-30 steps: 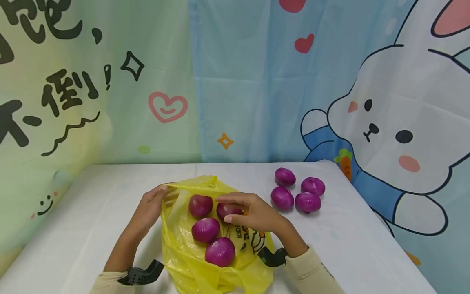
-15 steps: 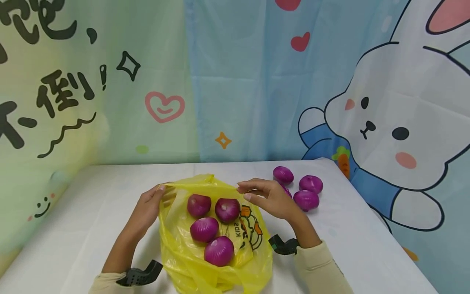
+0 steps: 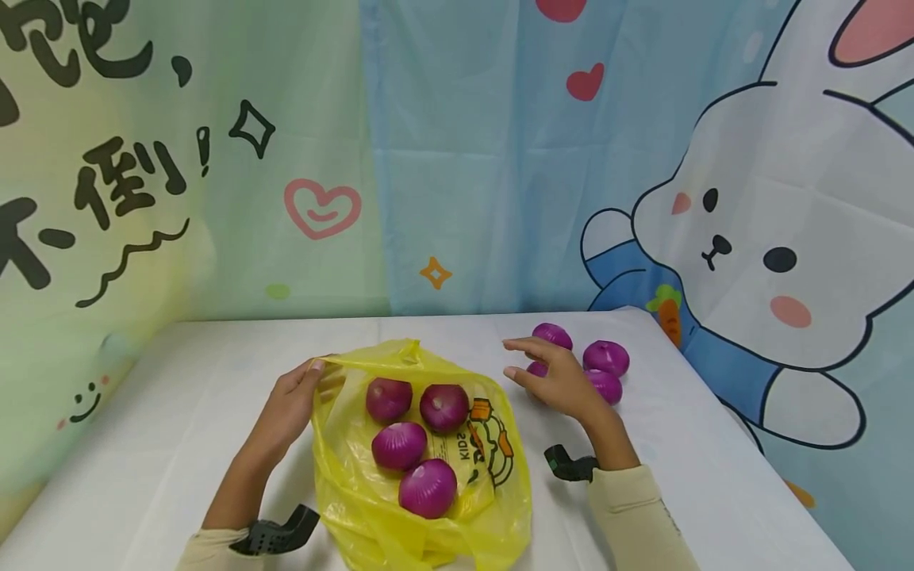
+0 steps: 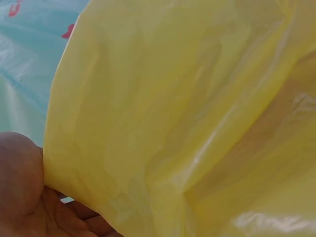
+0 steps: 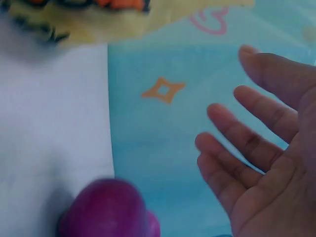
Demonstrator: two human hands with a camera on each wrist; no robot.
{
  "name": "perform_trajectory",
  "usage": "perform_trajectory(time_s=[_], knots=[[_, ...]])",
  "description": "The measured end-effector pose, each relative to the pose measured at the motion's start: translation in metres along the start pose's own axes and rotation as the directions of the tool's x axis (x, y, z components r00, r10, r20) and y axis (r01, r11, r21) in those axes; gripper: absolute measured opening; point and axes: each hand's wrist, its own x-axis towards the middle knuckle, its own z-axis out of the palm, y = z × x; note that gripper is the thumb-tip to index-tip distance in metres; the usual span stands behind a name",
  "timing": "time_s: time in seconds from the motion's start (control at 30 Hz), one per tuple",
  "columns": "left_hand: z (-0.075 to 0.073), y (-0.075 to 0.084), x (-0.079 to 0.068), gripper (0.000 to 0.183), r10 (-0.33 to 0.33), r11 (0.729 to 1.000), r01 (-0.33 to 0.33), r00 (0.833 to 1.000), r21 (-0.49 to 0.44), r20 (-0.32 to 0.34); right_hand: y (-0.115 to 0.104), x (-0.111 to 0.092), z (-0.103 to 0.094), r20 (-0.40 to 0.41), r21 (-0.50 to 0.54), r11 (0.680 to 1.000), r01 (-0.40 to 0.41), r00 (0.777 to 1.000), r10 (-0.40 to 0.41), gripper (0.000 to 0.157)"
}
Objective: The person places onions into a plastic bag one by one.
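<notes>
A yellow plastic bag lies with its mouth spread wide, and several red onions sit inside it. My left hand pinches the bag's upper left edge between thumb and fingers; in the left wrist view the yellow film runs from the thumb across the picture. My right hand holds nothing, its fingers apart and gently bent. It overlaps a second group of onions at the table's back right, partly covering them. In the right wrist view the palm and spread fingers show bare, with an onion below them.
A white cloth covers the table. Behind its back edge hangs a printed curtain with a rabbit, hearts and writing. Each wrist wears a black camera mount.
My right hand has come off an onion in the bag, leaving it there, and moved right over the bag's edge to the loose onions. The left hand keeps its grip on the bag.
</notes>
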Motion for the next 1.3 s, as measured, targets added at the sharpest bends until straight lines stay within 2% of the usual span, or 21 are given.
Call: perform_trajectory(time_s=[0.1,0.33,0.47,0.73,0.9,1.13,1.3], knots=[[0.001,-0.001,0.000,0.057,-0.003,1.000,0.003,1.000,0.009,-0.002,0.011,-0.001,-0.002,0.002,-0.047,0.997,-0.059,0.998,0.059,0.054],[0.000,0.003,-0.001,0.055,-0.005,1.000,0.005,1.000,-0.006,0.006,0.035,-0.006,-0.012,0.027,0.058,0.990,-0.131,0.991,0.130,0.060],[-0.001,0.003,0.000,0.056,-0.008,1.000,0.008,1.000,-0.004,0.002,0.044,-0.009,-0.017,0.024,0.080,0.981,-0.179,0.984,0.177,0.061],[-0.001,0.000,0.001,0.057,-0.023,1.000,0.023,1.000,-0.007,0.008,0.055,-0.012,-0.024,0.013,0.066,0.980,-0.189,0.982,0.188,0.065],[-0.001,-0.001,0.001,0.057,-0.011,1.000,0.011,1.000,-0.011,0.010,0.056,-0.012,-0.024,0.028,0.024,0.979,-0.201,0.979,0.200,0.064],[-0.001,-0.001,0.000,0.058,-0.010,1.000,0.010,1.000,-0.002,0.006,0.055,-0.011,-0.013,0.157,-0.088,0.963,-0.253,0.951,0.264,0.071],[0.000,-0.001,0.000,0.058,-0.007,1.000,0.007,1.000,0.010,-0.004,0.054,-0.010,-0.007,0.151,-0.128,0.960,-0.248,0.952,0.266,0.069]])
